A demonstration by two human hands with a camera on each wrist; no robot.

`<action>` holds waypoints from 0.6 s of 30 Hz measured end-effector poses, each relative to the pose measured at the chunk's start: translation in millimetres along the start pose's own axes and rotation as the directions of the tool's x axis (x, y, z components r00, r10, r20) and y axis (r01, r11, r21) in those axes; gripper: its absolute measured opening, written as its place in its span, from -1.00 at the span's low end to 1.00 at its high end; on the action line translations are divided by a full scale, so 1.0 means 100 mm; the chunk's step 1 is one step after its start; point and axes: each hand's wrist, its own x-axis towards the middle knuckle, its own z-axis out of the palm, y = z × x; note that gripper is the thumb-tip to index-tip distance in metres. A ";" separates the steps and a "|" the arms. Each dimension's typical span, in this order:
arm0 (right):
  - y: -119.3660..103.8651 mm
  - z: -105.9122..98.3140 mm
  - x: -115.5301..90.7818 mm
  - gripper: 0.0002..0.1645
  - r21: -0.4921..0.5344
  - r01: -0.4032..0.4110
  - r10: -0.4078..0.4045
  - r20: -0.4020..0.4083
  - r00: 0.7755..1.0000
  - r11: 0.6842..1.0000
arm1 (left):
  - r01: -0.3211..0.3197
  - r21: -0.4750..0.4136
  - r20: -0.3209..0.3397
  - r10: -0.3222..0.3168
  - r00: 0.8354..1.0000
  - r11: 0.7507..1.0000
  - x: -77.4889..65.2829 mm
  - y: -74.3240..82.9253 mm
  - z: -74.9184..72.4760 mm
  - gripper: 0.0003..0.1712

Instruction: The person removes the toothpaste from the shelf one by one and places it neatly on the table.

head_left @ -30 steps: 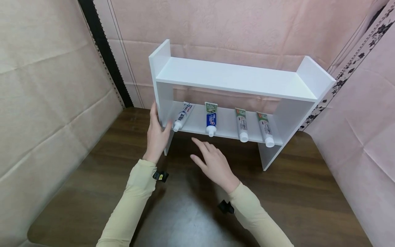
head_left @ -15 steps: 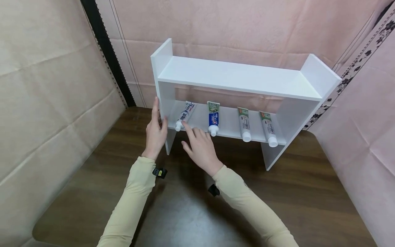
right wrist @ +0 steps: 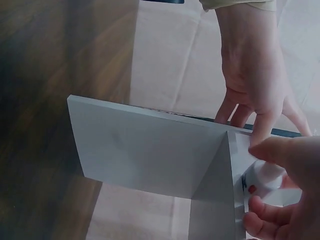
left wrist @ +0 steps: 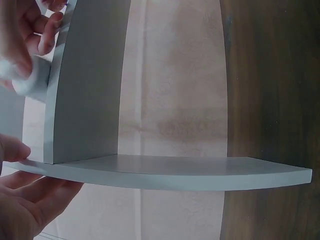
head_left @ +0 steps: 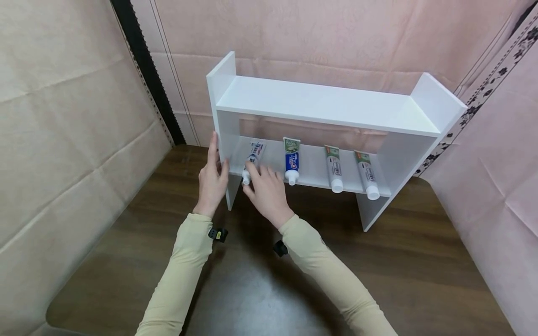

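High head, close wrist views share the shelf (head_left: 321,103).

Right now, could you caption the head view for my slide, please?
Left hand grips shelf; right hand pinches leftmost toothpaste tube.

White shelf (head_left: 323,105), blue-lettered white tube (head_left: 255,151)

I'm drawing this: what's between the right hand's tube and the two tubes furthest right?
A blue and green tube on the lower shelf, seen in the head view.
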 end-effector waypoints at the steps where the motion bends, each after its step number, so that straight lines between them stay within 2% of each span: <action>1: 0.00 0.00 0.00 -0.46 -0.006 -0.001 0.001 -0.005 1.000 1.000 | 0.000 0.002 0.001 0.000 1.000 1.000 0.00 0.00 0.00 -0.16; 7: -0.02 0.05 0.05 -0.42 -0.080 0.002 -0.005 -0.043 0.999 0.997 | -0.011 0.008 -0.008 0.011 1.000 1.000 0.00 -0.01 0.00 -0.16; 10: -0.03 0.06 0.07 -0.50 -0.107 0.006 -0.012 -0.052 0.999 0.994 | -0.016 0.003 -0.008 0.016 1.000 1.000 0.00 0.00 0.00 -0.17; 18: -0.03 0.10 0.02 -0.72 -0.040 0.035 -0.039 -0.111 0.993 0.999 | -0.004 0.002 0.005 0.004 1.000 1.000 0.00 -0.01 -0.01 -0.15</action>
